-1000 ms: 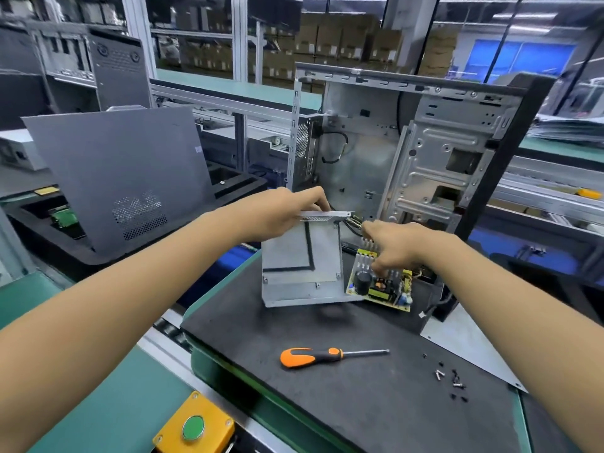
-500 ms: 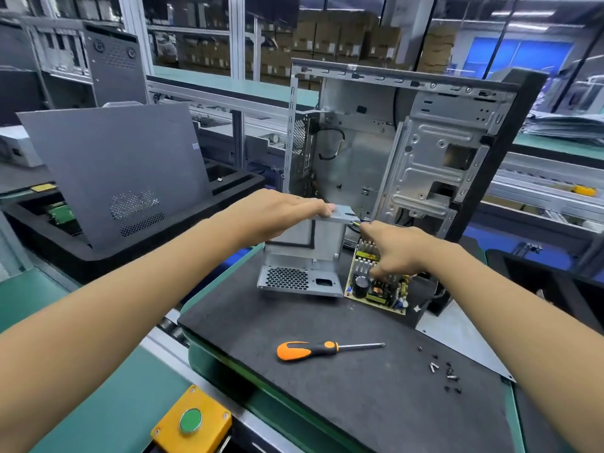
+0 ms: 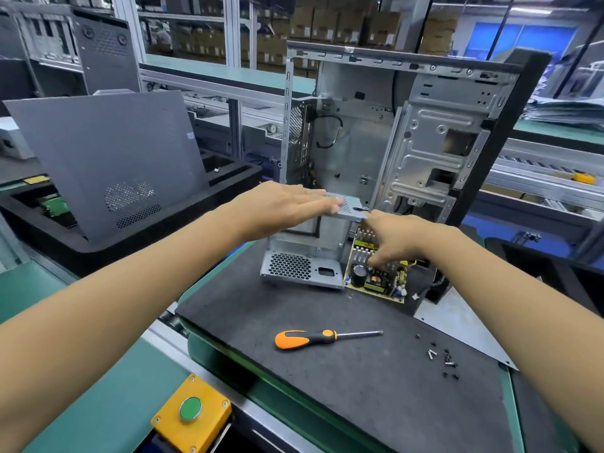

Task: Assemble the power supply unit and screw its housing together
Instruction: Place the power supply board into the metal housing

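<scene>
2 hands at housing point(image 3: 304, 269): left hand point(image 3: 281, 207) flat, fingers straight on its top flange; right hand point(image 3: 397, 240) pinches circuit board point(image 3: 376, 276) just beside it.

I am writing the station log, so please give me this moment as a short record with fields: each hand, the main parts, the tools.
left hand: left hand lies flat, fingers straight, on the top of the metal housing
right hand: right hand reaches down to the circuit board; whether it grips is hidden
housing: stands open on the black mat, vent grille facing the camera
board: beside the housing, to its right, not yet inside
screwdriver: screwdriver lies on the mat, untouched
screws: loose screws on the mat, near the right forearm
behind: open computer case
</scene>
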A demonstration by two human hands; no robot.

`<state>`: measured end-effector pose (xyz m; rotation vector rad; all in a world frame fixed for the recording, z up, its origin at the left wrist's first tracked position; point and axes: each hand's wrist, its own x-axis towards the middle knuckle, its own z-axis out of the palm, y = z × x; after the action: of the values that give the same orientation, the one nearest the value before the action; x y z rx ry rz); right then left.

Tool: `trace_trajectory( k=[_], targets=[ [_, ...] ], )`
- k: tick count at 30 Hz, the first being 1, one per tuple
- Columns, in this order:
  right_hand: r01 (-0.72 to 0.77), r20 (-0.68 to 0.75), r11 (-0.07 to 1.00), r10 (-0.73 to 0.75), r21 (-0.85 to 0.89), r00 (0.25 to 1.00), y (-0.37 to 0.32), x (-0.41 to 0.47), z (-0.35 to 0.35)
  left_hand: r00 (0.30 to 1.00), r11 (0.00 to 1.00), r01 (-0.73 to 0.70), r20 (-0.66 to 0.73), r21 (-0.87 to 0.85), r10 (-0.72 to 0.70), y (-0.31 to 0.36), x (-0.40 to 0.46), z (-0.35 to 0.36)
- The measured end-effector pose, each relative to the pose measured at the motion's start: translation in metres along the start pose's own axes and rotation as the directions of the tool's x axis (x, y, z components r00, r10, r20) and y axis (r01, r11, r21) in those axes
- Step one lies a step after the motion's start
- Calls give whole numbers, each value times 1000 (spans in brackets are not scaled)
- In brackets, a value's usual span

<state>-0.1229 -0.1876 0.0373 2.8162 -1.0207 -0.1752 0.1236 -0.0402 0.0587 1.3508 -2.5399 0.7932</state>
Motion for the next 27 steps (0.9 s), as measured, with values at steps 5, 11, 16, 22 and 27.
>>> trace_trajectory(
  k=[5, 11, 16, 22, 27],
  targets=[
    [-29, 15, 999, 28, 46, 999, 0, -1, 0, 999, 997, -15, -30, -74, 13, 1, -7, -2],
    [-13, 25, 997, 11, 72, 1000, 3, 0, 2, 999, 990, 22, -38, -138, -27, 0, -11, 10],
    [20, -114, 977, 5, 212, 994, -3, 1, 1, 992, 994, 49, -108, -94, -59, 2, -5, 9],
    [127, -316, 844, 52, 521, 947, -19, 7, -15, 863, 933, 131, -502, 335, 59, 1, -16, 40],
    [55, -354, 911, 102, 409, 930, -30, 14, -24, 861, 905, -56, -438, 422, 258, 6, -44, 75]
  ],
)
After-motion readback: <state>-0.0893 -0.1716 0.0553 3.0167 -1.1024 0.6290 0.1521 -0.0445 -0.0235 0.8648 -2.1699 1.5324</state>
